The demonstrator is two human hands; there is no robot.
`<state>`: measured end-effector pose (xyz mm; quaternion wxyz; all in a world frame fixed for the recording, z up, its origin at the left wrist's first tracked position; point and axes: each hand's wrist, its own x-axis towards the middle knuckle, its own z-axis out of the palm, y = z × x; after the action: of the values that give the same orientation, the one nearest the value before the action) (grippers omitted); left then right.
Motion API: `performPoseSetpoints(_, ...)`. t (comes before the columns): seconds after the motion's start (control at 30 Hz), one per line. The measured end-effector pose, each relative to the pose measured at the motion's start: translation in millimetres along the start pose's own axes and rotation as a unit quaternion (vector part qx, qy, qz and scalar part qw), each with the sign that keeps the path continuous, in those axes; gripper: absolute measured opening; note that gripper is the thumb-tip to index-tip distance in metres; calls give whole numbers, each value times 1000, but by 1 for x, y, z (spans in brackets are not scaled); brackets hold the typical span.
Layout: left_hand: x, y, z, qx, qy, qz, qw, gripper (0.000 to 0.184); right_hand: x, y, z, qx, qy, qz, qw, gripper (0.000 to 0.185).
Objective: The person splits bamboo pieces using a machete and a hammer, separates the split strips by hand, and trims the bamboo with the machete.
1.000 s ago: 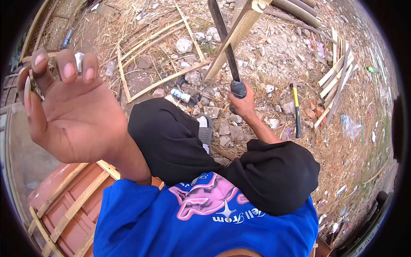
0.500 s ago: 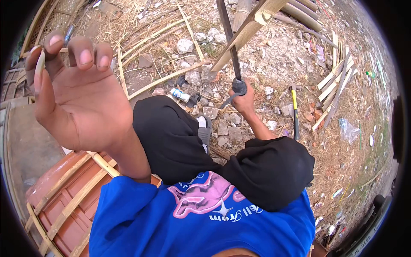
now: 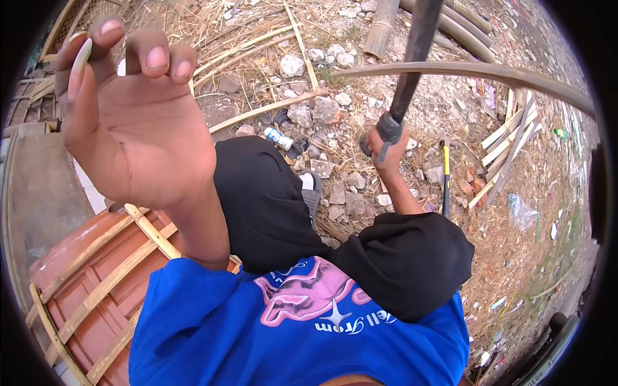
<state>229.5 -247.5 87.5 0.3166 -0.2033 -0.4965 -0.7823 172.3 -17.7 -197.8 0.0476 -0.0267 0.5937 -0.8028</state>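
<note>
My left hand (image 3: 145, 135) is raised at the left, palm toward me, fingers apart and curled, holding nothing. Beyond my right knee, my right hand (image 3: 389, 149) is wrapped round the dark-taped handle of a machete (image 3: 417, 55). Its long dark blade points up and away, running out of the top of the view. A bamboo piece (image 3: 508, 74) stretches across behind the blade toward the right edge; whether they touch I cannot tell. On the ground near my right wrist lies a hammer (image 3: 446, 177) with a yellow and black handle.
Split bamboo strips (image 3: 508, 141) lie in a pile at the right, and bamboo poles (image 3: 463, 29) at the top. Stones (image 3: 325, 110) and a can (image 3: 278, 137) litter the ground ahead. A reddish-brown panelled board (image 3: 122, 283) with wooden slats is at lower left.
The machete has swung right and come closer to the camera with my right hand. The bamboo piece has turned from a steep slant to nearly level, reaching right. My left hand has shifted slightly right.
</note>
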Motion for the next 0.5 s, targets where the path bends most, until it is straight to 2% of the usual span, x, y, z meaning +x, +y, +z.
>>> performPoseSetpoints(0.03, 1, -2, -2, -3, -1, 7, 1000, 26, -12, 52, -17, -144, -11, 52, 988, 28)
performPoseSetpoints(0.07, 4, -4, -2, -7, -4, 11, 1000, 27, -19, 56, -17, -236, -19, 37, 971, 35)
performPoseSetpoints(0.17, 1, -4, 0, -4, 5, 14, 1000, 28, -28, 66, -14, -157, -8, 89, 983, 29)
performPoseSetpoints(0.27, 0, -3, 5, -1, 0, 10, 1000, 29, -17, 57, -13, -149, -4, 87, 985, 26)
performPoseSetpoints(0.37, 0, -2, 6, 0, -36, 20, 999, 29, -10, 59, -17, -182, -6, 50, 982, 28)
performPoseSetpoints(0.43, -2, 4, 1, -7, -38, 17, 999, 29, 3, 14, -4, -199, -1, 0, 980, 31)
performPoseSetpoints(0.47, -2, 4, 0, -21, -40, 14, 999, 30, 12, -9, 5, -118, 14, 39, 992, 27)
performPoseSetpoints(0.5, -3, 5, -1, -18, -28, 5, 999, 30, 20, -28, 13, -47, 30, -1, 998, 25)
